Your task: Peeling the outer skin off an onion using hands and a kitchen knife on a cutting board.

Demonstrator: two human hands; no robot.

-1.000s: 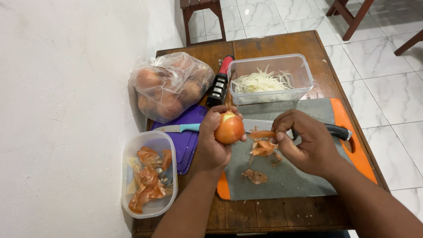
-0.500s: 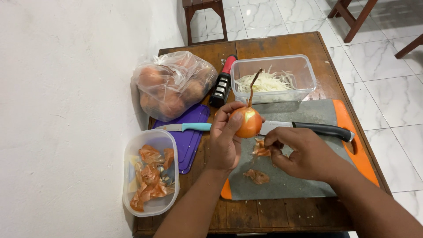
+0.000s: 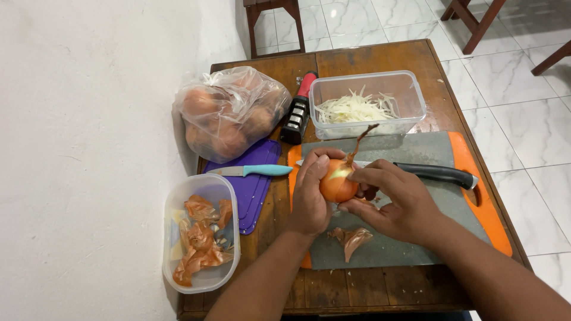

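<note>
Onion point(image 3: 336, 183) being gripped by left hand point(image 3: 310, 199), fingers curled round its far side, steadied above grey cutting board point(image 3: 416, 148) so skin is being shed onto it. Right hand point(image 3: 397, 202) being pressed against onion's near side, fingertips pinched at loose skin. Knife point(image 3: 437, 173) being left just beyond right fingers. Peel scrap point(image 3: 352, 239) lying under wrists.

I note: cutting board point(image 3: 428, 154) on desk point(image 3: 369, 56), knife point(image 3: 437, 173) lying across it. Tub of shreds point(image 3: 410, 95) behind the board, sharpener point(image 3: 297, 116) to its left, bagged onions point(image 3: 229, 113) further left. Small knife point(image 3: 253, 170) on mat point(image 3: 259, 196); peel tub point(image 3: 202, 238) left of the mat, nearest me.
</note>
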